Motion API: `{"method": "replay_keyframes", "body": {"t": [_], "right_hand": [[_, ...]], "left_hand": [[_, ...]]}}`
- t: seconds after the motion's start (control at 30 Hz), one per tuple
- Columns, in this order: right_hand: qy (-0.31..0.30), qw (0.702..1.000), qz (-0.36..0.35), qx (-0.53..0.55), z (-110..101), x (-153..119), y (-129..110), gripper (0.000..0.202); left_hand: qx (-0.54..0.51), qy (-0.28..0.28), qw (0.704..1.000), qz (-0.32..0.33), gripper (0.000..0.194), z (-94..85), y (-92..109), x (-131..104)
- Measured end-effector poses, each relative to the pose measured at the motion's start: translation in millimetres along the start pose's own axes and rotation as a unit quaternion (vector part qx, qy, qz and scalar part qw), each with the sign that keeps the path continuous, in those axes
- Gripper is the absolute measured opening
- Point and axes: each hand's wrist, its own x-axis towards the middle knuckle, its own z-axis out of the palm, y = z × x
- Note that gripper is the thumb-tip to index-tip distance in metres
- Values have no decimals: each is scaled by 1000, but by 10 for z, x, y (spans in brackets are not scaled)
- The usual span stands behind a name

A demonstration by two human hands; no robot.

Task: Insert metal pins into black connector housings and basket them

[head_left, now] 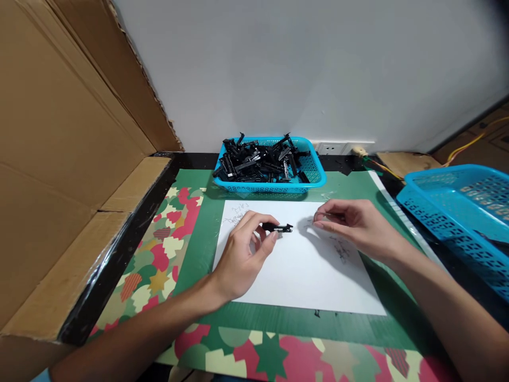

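My left hand pinches a small, narrow black plastic part between thumb and fingertips, its forked end pointing right. It hovers over a white sheet on the mat. To the right, my right hand has thumb and forefinger closed around something thin and small, too fine to name. A gap separates the two hands. Thin dark bits lie in a cluster on the paper below my right hand, and a similar cluster lies at the sheet's upper left, partly behind my left hand.
A blue basket heaped with black plastic parts stands against the wall. Another blue basket is at the right, near yellow cables. Cardboard rises on the left. A green patterned mat lies beneath the paper.
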Motion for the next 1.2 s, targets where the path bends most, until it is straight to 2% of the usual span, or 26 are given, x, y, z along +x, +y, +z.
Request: {"method": "replay_keyframes", "body": {"t": [0.17,0.37,0.47,0.77,1.0,1.2], "right_hand": [[25,991,-18,133,172,-55,-221,23],[47,980,-72,182,505,-165,-455,10],[66,977,-101,174,641,-218,-486,8],[139,960,-227,81,726,-346,-550,33],[68,962,-258,61,648,-306,-526,31],[43,957,-283,53,596,-278,-573,25]], "left_hand": [[-102,-30,991,-76,30,10,20,-19],[-211,-163,949,-169,31,-17,63,-32],[-246,-198,929,-191,32,-10,73,-38],[-347,-192,884,-249,33,9,63,-21],[-340,-198,885,-248,35,13,90,-30],[-323,-181,895,-250,39,55,101,-53]]}}
